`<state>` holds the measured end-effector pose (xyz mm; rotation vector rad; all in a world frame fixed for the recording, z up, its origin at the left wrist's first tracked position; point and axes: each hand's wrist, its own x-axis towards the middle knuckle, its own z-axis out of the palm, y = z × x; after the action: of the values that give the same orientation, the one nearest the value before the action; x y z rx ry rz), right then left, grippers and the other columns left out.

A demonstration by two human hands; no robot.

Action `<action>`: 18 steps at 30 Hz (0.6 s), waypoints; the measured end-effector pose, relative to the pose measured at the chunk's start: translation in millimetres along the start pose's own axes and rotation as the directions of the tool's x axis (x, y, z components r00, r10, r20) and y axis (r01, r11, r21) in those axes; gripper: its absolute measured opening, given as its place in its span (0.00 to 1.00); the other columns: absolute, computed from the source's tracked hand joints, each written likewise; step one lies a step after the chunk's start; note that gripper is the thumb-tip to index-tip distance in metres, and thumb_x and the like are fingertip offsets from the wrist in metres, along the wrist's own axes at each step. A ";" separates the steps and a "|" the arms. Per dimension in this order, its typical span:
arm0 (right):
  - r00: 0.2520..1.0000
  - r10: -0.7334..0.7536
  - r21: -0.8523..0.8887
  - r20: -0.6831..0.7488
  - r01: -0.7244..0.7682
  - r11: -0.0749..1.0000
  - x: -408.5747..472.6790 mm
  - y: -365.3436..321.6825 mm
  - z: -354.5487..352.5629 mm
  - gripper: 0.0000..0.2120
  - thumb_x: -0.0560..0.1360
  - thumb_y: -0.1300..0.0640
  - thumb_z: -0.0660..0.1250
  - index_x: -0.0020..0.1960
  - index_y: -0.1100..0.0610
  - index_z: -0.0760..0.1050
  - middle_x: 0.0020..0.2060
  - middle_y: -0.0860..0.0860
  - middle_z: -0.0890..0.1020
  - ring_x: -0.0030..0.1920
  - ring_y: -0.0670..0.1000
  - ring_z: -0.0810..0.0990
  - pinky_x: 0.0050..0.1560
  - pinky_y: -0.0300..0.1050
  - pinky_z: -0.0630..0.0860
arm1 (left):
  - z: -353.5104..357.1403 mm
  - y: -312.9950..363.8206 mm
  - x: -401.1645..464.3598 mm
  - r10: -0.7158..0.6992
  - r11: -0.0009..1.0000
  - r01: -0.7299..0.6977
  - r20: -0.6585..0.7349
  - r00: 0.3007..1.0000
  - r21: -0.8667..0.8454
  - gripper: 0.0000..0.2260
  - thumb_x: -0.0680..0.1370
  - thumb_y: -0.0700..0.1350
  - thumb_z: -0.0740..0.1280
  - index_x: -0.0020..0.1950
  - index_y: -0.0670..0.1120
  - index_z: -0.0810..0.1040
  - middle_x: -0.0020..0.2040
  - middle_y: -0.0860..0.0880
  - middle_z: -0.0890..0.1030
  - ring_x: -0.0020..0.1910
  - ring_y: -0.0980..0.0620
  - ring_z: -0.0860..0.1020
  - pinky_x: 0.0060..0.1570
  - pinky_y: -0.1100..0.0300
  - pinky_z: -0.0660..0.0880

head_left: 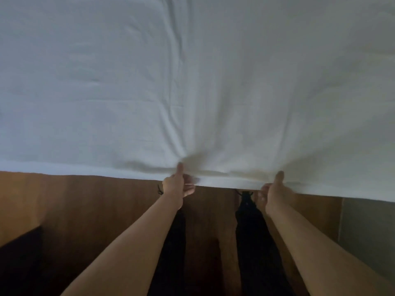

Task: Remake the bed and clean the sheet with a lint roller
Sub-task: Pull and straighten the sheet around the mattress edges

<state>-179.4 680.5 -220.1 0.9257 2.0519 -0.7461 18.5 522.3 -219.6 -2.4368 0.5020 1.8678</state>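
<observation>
A white sheet (192, 82) covers the bed and fills the upper two thirds of the head view. Its near edge hangs over a wooden floor. My left hand (177, 184) pinches that edge, thumb on top and fingers curled underneath. About a forearm's width to the right, my right hand (275, 191) grips the same edge the same way. Creases fan out across the sheet from the spot under my left thumb. No lint roller is in sight.
Brown wooden floor (85, 206) lies below the sheet's edge. My dark trouser legs (252, 242) stand between my forearms. A grey surface (367, 231) runs along the lower right, and a dark object (19, 263) sits at the lower left corner.
</observation>
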 end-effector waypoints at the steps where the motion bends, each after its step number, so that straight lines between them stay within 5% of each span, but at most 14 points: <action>1: 1.000 -0.010 -0.015 -0.023 0.010 1.000 5.5 -4.5 -4.2 0.33 0.79 0.32 0.56 0.37 0.61 0.74 0.27 0.55 0.76 0.24 0.53 0.71 0.26 0.44 0.67 | -5.3 10.0 2.9 -0.005 1.000 0.005 -0.029 1.000 0.004 0.22 0.78 0.59 0.67 0.47 0.38 0.80 0.37 0.44 0.85 0.32 0.47 0.83 0.33 0.57 0.82; 5: 0.997 -0.054 -0.022 -0.063 0.053 0.998 25.0 -25.1 -18.5 0.20 0.82 0.46 0.60 0.52 0.64 0.75 0.33 0.56 0.76 0.29 0.53 0.72 0.28 0.43 0.68 | -15.5 28.4 21.6 -0.036 0.999 0.033 -0.134 0.990 -0.025 0.15 0.83 0.49 0.62 0.47 0.38 0.76 0.32 0.43 0.81 0.24 0.48 0.76 0.19 0.63 0.74; 11: 0.986 -0.142 -0.183 -0.088 0.124 0.975 22.6 4.0 -36.8 0.23 0.82 0.43 0.58 0.45 0.62 0.77 0.47 0.62 0.82 0.41 0.58 0.79 0.48 0.54 0.78 | -21.5 -20.9 12.7 0.084 0.995 -0.071 -0.229 0.970 0.064 0.18 0.84 0.50 0.59 0.43 0.38 0.78 0.31 0.41 0.76 0.25 0.48 0.74 0.24 0.58 0.71; 15: 0.997 -0.052 -0.075 0.056 0.056 0.996 13.1 -7.6 -48.4 0.19 0.84 0.49 0.61 0.39 0.60 0.73 0.31 0.55 0.76 0.28 0.50 0.71 0.26 0.40 0.69 | -14.8 -16.1 8.0 0.064 0.998 -0.069 -0.281 0.958 -0.008 0.17 0.84 0.50 0.60 0.44 0.38 0.76 0.33 0.42 0.77 0.27 0.47 0.74 0.20 0.61 0.71; 18: 0.994 -0.055 -0.007 0.096 0.056 0.998 24.3 -24.8 -63.1 0.24 0.81 0.41 0.62 0.40 0.62 0.77 0.30 0.54 0.79 0.26 0.50 0.73 0.23 0.39 0.68 | 8.3 -10.8 8.6 0.026 0.997 -0.044 -0.257 0.966 -0.064 0.16 0.82 0.53 0.64 0.48 0.39 0.73 0.37 0.43 0.79 0.28 0.47 0.79 0.19 0.59 0.77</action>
<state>-235.0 721.9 -200.4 0.8141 2.0023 -0.7940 15.7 532.3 -231.9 -2.7501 0.5005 1.6146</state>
